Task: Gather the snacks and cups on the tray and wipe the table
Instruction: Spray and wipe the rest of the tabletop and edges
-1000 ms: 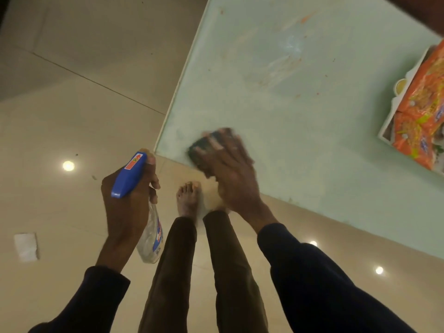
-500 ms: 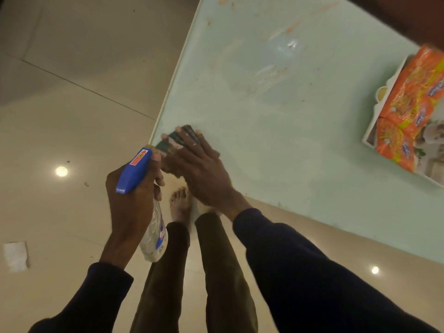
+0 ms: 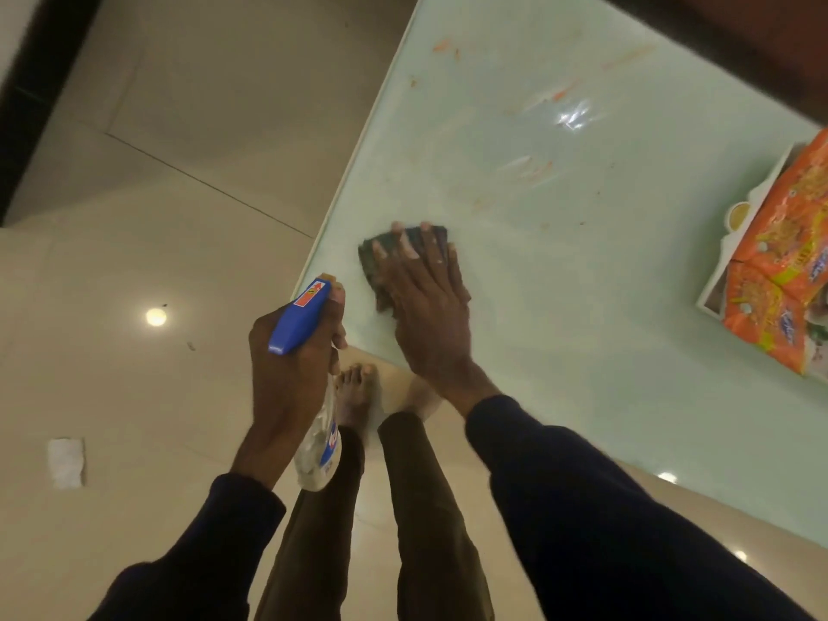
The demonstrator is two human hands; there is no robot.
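Observation:
My right hand [image 3: 425, 302] lies flat, fingers spread, pressing a dark cloth [image 3: 381, 257] onto the pale green glass table [image 3: 560, 307] near its left corner. My left hand [image 3: 291, 374] is closed around a clear spray bottle [image 3: 320, 459] with a blue trigger head [image 3: 300, 318], held over the floor just off the table's edge. At the right edge stands a white tray [image 3: 717, 289] holding orange snack packets [image 3: 779, 271] and a cup [image 3: 739, 215]. Orange smears and wet streaks [image 3: 537, 168] mark the glass farther out.
Shiny beige floor tiles lie left of the table, with a white scrap of paper [image 3: 66, 461] on them. My legs and a bare foot [image 3: 356, 396] stand at the table's near edge. A dark brown furniture edge [image 3: 739, 51] borders the table's far side.
My right hand slid the cloth to the table's left corner, then back right and a little farther onto the glass. The spray bottle stays in my left hand.

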